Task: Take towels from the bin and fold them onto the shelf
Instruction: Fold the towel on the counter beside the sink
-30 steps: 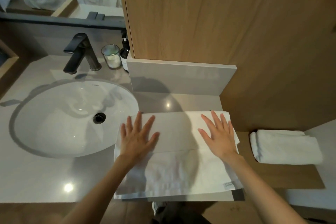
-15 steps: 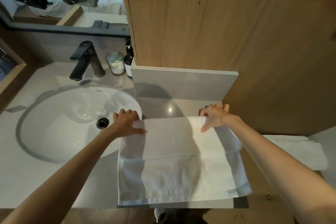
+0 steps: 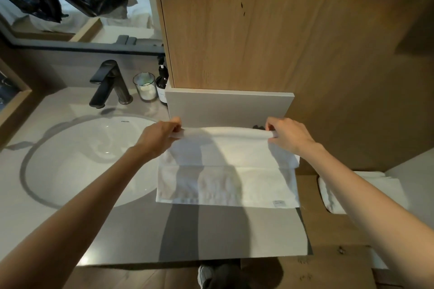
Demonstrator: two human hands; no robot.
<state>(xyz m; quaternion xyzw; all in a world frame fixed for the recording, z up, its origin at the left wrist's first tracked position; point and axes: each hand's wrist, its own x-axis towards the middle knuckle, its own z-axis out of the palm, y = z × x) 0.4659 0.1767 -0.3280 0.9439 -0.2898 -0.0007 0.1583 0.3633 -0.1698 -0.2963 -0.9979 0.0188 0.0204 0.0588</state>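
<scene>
1. Grey table (image 3: pixel 223 234) fills the lower centre, white sink (image 3: pixel 77 162) at left.
2. White towel (image 3: pixel 234 178) lies mid-frame on the table, far edge lifted.
3. Both busy: left hand (image 3: pixel 159 138) and right hand (image 3: pixel 288 136) each pinch a far corner, fingers curled.

— Where is the white towel (image 3: pixel 225 171) lying?
— It's lying spread out and partly folded, its far edge rising in a soft roll, a small label showing at its near right corner.
— And the other one?
— The folded towel (image 3: pixel 333 197) is sitting to its right on the wooden shelf (image 3: pixel 328 237), not touching it.
</scene>
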